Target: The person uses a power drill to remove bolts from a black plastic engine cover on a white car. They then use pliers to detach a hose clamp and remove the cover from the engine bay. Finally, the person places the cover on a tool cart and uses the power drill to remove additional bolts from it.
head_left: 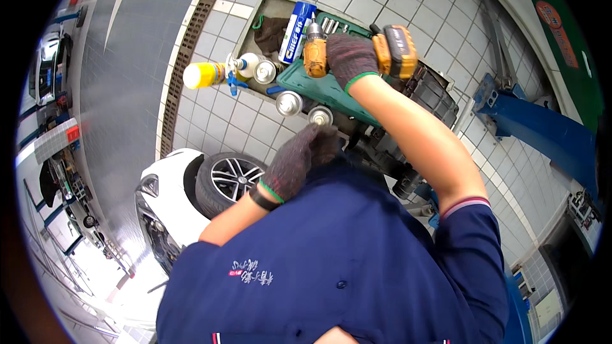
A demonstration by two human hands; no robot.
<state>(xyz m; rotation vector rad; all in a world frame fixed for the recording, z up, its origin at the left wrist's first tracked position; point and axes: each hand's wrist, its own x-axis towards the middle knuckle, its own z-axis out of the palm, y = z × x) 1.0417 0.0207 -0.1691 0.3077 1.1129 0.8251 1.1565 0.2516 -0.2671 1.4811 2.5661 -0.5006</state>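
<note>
My right hand (pixel 349 57), in a dark knit glove, grips an orange and black cordless impact driver (pixel 389 51) over a green socket tray (pixel 319 89) on a tool cart. My left hand (pixel 299 159), also gloved, is lower, near my chest, with its fingers curled beside a round spray can top (pixel 320 115); whether it holds anything I cannot tell. Several silver sockets (pixel 331 24) sit at the far end of the tray.
A blue and white spray can (pixel 296 32), a yellow bottle (pixel 204 74) and more can tops (pixel 288 102) lie on the cart. A white car with an alloy wheel (pixel 231 181) is at left. A floor drain grate (pixel 185 57) and a blue lift post (pixel 542 127) flank the cart.
</note>
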